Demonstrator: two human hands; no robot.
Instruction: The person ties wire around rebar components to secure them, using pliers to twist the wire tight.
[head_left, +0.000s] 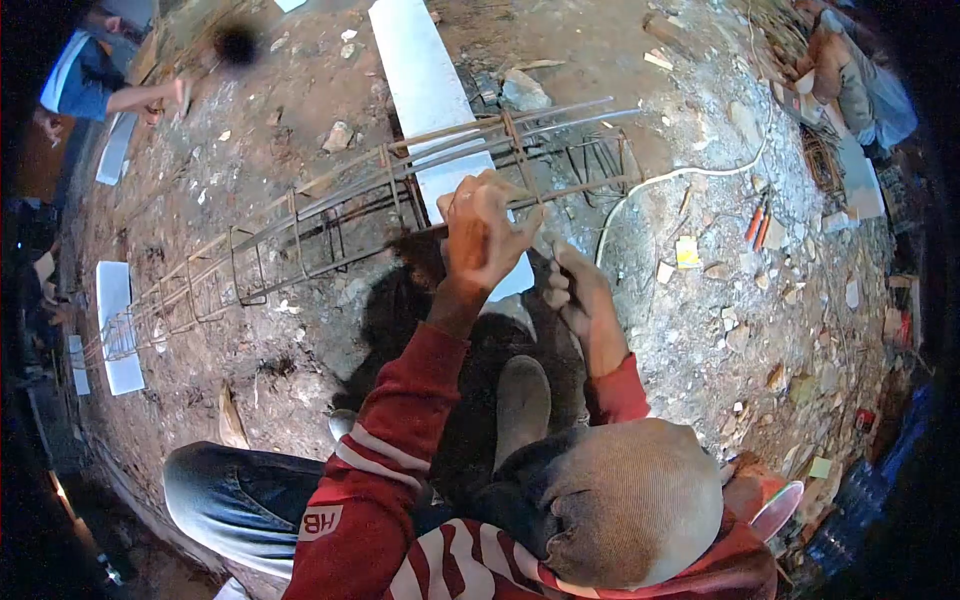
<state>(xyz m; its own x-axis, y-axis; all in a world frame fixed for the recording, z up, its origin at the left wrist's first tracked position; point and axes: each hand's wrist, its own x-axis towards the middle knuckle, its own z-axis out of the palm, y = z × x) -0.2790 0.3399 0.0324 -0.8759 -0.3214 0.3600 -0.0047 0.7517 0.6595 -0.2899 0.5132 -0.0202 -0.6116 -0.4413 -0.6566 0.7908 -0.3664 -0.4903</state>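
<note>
The left hand [485, 235] is gripping a long steel rod cage [395, 165], its fingers wrapping tight around one of the lower rods near the cage's right end. The right hand [582, 295] is sitting just beside and below it, with fingers curling closed on a small dark thing [553, 268]; I cannot tell what that is. The two hands are nearly touching.

The cage is lying on its side across the dirt ground [300, 330], stretching from the hands far off to the left, and it is crossing over a white board [425, 70] that is lying flat beneath it. A white cable [680, 173] is trailing over the rubble to the right of the cage, with an orange-handled tool [757, 226] lying near it. A person in a blue shirt [85, 80] is bending at the far left, and another person [850, 85] is crouching at the far right, both well apart from the hands.
</note>
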